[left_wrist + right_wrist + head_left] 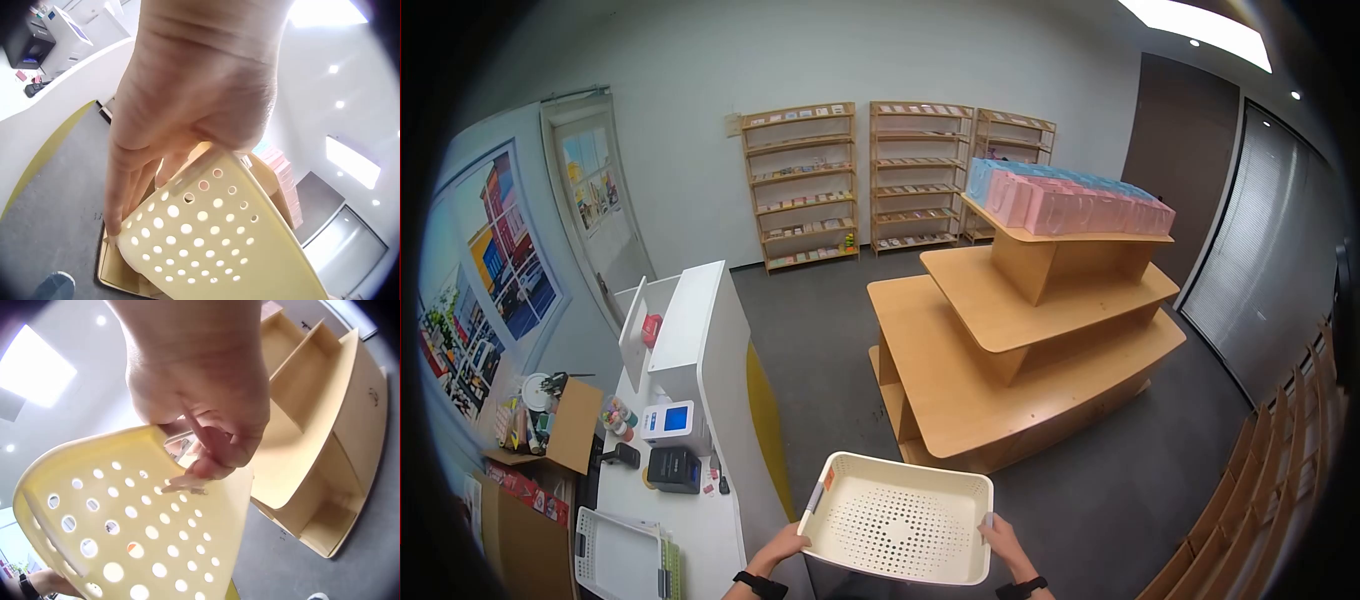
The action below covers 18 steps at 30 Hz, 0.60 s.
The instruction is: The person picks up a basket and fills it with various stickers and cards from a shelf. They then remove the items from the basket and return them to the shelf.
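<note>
A cream plastic basket (pixel 910 467) with a perforated bottom is held out in front of me in the head view, nothing inside it. My left hand (pixel 782 545) grips its left end, next to a grey handle and an orange tag (pixel 829 480). On the opposite end, my right hand (pixel 1003 541) holds the rim with the thumb over the top. From the left wrist view, the fingers of that hand (pixel 194 94) lie against the basket's holed side (pixel 228 265). In the right wrist view, the right hand (pixel 200 381) curls its fingers through the handle opening.
A tiered wooden display stand (pixel 910 305) with pink and blue bags (pixel 1050 205) is just ahead. To the left, a white counter (pixel 630 500) bears another basket (pixel 590 575), a printer (pixel 668 424) and a black box (pixel 673 470). Shelves (pixel 800 180) line the back wall.
</note>
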Each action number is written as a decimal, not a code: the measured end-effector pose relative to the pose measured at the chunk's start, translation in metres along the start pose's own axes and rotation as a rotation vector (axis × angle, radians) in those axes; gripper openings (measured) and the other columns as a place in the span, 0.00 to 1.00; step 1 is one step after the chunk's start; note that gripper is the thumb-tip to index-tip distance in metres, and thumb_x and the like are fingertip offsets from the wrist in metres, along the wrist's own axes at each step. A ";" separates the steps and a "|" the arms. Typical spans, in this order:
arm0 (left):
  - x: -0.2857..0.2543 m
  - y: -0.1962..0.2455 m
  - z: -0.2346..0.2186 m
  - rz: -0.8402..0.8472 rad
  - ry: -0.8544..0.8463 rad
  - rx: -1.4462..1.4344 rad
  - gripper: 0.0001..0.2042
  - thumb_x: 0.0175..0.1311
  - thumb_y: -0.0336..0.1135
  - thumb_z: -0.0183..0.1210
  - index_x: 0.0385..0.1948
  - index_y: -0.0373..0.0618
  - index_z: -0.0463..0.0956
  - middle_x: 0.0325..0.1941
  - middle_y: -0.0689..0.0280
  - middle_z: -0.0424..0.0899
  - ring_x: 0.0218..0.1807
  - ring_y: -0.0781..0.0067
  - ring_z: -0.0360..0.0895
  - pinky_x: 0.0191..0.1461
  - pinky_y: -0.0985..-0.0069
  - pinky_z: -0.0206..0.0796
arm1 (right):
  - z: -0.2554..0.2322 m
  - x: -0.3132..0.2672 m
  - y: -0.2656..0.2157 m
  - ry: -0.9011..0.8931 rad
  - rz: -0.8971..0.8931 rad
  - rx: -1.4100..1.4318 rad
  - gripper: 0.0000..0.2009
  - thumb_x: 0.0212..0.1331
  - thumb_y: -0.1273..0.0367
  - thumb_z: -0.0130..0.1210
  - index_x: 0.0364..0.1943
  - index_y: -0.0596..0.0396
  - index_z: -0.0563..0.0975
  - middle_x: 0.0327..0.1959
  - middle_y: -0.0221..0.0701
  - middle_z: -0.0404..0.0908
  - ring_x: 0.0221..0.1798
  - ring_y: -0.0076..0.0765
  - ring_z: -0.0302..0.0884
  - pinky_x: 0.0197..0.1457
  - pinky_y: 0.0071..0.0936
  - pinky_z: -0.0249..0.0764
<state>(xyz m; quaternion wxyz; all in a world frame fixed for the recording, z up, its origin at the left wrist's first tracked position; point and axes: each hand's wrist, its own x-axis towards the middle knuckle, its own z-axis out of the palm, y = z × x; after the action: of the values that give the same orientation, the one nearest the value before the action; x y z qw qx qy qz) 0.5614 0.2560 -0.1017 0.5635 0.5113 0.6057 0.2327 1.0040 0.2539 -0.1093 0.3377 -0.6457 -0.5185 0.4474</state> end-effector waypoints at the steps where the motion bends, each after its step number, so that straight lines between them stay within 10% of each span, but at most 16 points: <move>1: 0.011 0.009 -0.004 -0.002 0.014 -0.007 0.22 0.42 0.27 0.50 0.45 0.32 0.71 0.39 0.55 0.79 0.42 0.66 0.74 0.44 0.75 0.64 | 0.002 0.020 0.000 0.028 -0.040 0.029 0.13 0.52 0.67 0.52 0.39 0.62 0.74 0.29 0.35 0.78 0.32 0.26 0.75 0.38 0.25 0.71; 12: 0.202 0.085 -0.133 0.220 0.452 -0.159 0.20 0.39 0.22 0.47 0.41 0.28 0.70 0.36 0.56 0.79 0.38 0.65 0.76 0.44 0.75 0.66 | 0.062 0.328 -0.154 -0.040 -0.315 0.017 0.18 0.53 0.62 0.56 0.40 0.62 0.70 0.28 0.37 0.77 0.31 0.31 0.75 0.38 0.29 0.71; 18: 0.269 0.127 -0.186 0.165 0.602 -0.171 0.22 0.40 0.24 0.47 0.43 0.32 0.71 0.36 0.49 0.79 0.40 0.56 0.77 0.46 0.71 0.66 | 0.095 0.434 -0.221 -0.086 -0.157 -0.133 0.23 0.52 0.60 0.57 0.45 0.65 0.69 0.38 0.46 0.77 0.41 0.40 0.76 0.44 0.30 0.70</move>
<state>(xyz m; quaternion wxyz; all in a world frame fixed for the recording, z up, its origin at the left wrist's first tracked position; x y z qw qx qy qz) 0.4780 0.5945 -0.0643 0.3792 0.4174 0.6801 0.4685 0.8620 0.7246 -0.0447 0.3055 -0.6043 -0.6101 0.4114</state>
